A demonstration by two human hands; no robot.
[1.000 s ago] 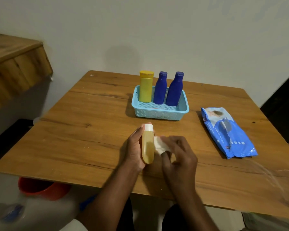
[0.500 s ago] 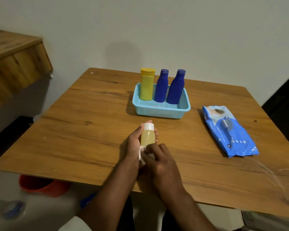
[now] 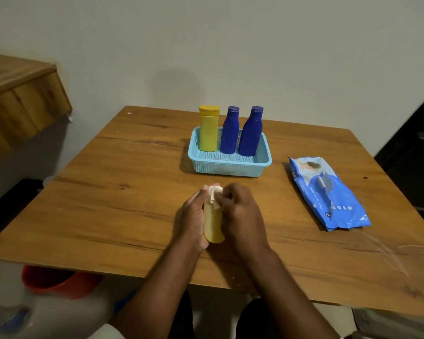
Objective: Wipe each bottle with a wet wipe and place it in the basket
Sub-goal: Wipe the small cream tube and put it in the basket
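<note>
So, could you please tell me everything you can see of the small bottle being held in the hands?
The small bottle is translucent, looks plastic, holds amber-yellow liquid and has a white cap. It is held over the wooden table, cap pointing towards the basket. The left hand grips its side, and the right hand presses a white wet wipe against its neck and cap.

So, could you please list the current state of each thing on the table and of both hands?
Amber bottle: gripped by left hand, cap on.
Wet wipe: pinched by right hand at the bottle's cap.
Basket: holds three upright bottles.
Yellow bottle: upright, capped.
Two blue bottles: upright, capped.
Wipes pack: lying flat.
</note>
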